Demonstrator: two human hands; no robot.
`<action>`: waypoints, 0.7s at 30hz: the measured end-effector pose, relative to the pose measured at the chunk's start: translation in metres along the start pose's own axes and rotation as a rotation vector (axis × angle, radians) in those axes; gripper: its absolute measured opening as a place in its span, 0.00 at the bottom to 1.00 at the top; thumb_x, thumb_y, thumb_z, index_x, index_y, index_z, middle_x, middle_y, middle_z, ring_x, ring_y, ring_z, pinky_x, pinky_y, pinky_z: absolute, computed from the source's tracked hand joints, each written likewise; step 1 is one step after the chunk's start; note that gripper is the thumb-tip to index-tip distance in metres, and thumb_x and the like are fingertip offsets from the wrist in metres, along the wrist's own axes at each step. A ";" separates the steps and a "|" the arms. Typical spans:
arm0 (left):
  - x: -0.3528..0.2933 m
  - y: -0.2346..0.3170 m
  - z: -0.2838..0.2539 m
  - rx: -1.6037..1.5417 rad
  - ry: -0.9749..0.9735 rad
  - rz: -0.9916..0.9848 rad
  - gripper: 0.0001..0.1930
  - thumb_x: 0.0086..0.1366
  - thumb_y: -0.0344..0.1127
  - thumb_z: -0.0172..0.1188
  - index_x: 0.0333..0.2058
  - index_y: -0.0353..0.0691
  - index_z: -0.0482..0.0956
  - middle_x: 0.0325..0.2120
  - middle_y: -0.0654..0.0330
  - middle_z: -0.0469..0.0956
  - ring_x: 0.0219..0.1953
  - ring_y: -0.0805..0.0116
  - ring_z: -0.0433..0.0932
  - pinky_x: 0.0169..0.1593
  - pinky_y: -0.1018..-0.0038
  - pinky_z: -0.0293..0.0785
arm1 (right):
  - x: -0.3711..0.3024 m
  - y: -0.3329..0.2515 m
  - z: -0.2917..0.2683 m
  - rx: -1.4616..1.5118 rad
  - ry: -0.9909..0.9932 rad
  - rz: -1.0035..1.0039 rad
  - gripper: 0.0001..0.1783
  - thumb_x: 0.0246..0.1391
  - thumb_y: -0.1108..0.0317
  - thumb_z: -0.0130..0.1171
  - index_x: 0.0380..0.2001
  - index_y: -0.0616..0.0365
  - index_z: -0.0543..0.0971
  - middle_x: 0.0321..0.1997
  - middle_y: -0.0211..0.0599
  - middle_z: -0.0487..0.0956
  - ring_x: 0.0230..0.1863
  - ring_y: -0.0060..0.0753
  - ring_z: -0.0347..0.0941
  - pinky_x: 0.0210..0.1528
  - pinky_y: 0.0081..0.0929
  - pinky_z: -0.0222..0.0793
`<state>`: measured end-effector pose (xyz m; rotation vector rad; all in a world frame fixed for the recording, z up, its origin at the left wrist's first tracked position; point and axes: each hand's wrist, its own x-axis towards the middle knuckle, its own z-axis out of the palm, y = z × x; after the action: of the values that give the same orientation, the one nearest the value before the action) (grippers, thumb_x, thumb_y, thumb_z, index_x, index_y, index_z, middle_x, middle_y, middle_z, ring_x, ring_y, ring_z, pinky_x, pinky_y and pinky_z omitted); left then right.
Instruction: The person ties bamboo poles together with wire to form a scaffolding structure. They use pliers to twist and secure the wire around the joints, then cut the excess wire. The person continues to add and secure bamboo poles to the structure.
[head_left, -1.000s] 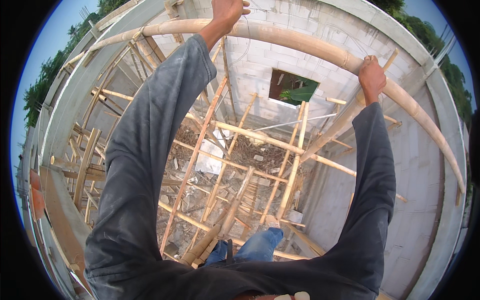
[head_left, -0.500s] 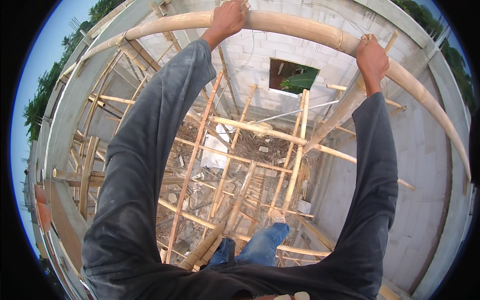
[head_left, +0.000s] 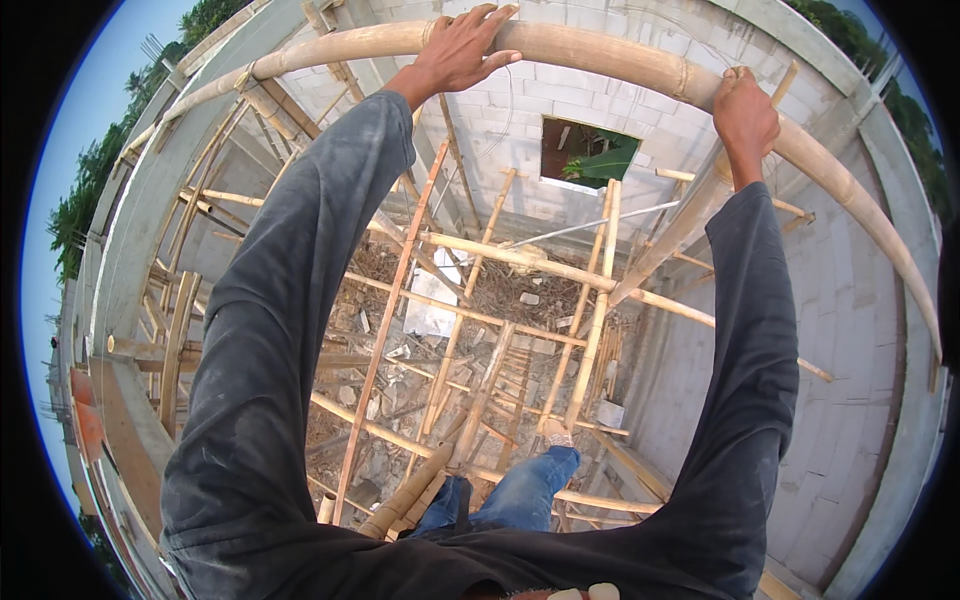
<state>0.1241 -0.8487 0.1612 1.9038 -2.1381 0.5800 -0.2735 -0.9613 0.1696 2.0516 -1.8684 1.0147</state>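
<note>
A thick bamboo pole point(head_left: 600, 58) crosses in front of me from the left wall to the right wall, bent by the lens. My left hand point(head_left: 462, 50) rests on it left of the middle, fingers stretched out and thumb apart, not wrapped round it. Farther right, my right hand point(head_left: 745, 112) is closed round the same pole. Just below the right hand, an upright bamboo post point(head_left: 680, 225) meets the pole; the joint is partly hidden by that hand.
Bamboo scaffolding point(head_left: 540, 262) with crossing poles lies below me, and my foot point(head_left: 556, 432) is on it. Under it is rubble-strewn ground point(head_left: 385, 385). Grey block walls point(head_left: 800, 400) enclose the space; the far one has a square opening point(head_left: 588, 153). A reddish wooden batten point(head_left: 392, 320) leans left of centre.
My left hand has loosened from its closed grip, its fingers now spread over the pole. The right hand keeps its hold, and the pole looks unmoved.
</note>
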 end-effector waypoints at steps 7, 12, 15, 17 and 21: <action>-0.026 -0.005 -0.008 0.020 0.386 0.044 0.37 0.75 0.61 0.54 0.72 0.42 0.62 0.67 0.39 0.68 0.64 0.43 0.73 0.63 0.48 0.72 | 0.003 -0.005 -0.001 -0.008 -0.065 0.009 0.22 0.73 0.48 0.45 0.57 0.44 0.81 0.48 0.51 0.87 0.52 0.61 0.84 0.54 0.53 0.77; -0.193 0.017 -0.089 -0.154 -0.196 0.092 0.42 0.75 0.59 0.56 0.78 0.51 0.50 0.76 0.45 0.53 0.76 0.44 0.56 0.76 0.45 0.57 | 0.004 -0.013 0.009 -0.047 -0.025 -0.007 0.22 0.74 0.48 0.44 0.57 0.44 0.80 0.48 0.53 0.87 0.53 0.63 0.83 0.55 0.55 0.76; -0.341 0.033 -0.177 -0.448 -0.785 0.054 0.39 0.70 0.49 0.65 0.73 0.40 0.60 0.72 0.42 0.62 0.70 0.40 0.66 0.72 0.48 0.65 | 0.010 -0.001 0.026 -0.048 -0.071 -0.084 0.26 0.75 0.44 0.39 0.59 0.42 0.79 0.48 0.50 0.87 0.52 0.63 0.83 0.53 0.58 0.76; -0.448 0.051 -0.219 -0.583 -1.103 -0.281 0.39 0.71 0.57 0.63 0.69 0.34 0.68 0.61 0.38 0.75 0.65 0.39 0.72 0.67 0.50 0.70 | 0.015 0.023 0.045 0.018 -0.174 -0.086 0.31 0.75 0.41 0.34 0.60 0.47 0.79 0.49 0.47 0.87 0.50 0.57 0.84 0.52 0.53 0.77; -0.613 0.105 -0.299 -0.855 -1.182 -0.881 0.40 0.73 0.66 0.56 0.67 0.36 0.72 0.64 0.42 0.75 0.66 0.45 0.73 0.67 0.53 0.71 | 0.058 0.028 0.074 0.073 -0.095 -0.067 0.29 0.77 0.47 0.37 0.57 0.53 0.81 0.43 0.50 0.86 0.46 0.61 0.81 0.49 0.54 0.76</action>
<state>0.0757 -0.1607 0.1596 2.4005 -1.1174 -1.6371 -0.2755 -1.0551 0.1405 2.2256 -1.8188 0.9996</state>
